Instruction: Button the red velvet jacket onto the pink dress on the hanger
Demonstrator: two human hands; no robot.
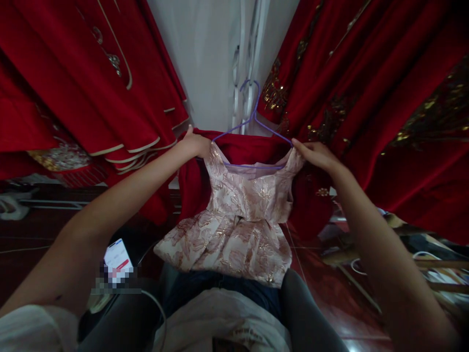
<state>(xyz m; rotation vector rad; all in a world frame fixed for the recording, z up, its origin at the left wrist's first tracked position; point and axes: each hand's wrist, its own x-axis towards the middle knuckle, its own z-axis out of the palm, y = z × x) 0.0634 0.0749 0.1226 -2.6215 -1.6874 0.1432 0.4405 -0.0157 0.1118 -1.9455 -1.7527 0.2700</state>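
A small pale pink dress with a shiny floral pattern spreads in front of me, its skirt reaching my lap. A thin purple hanger runs through its shoulders, with the hook pointing up and away from me. My left hand is closed on the dress's left shoulder strap, at the end of the hanger. On the other side, my right hand pinches the right shoulder strap between thumb and fingers. Red cloth lies behind the dress's neckline.
Red embroidered garments hang on the left and right. A pale panel stands between them. A lit phone with a cable sits by my left thigh. Wooden bars and white items are low on the right, above red floor tiles.
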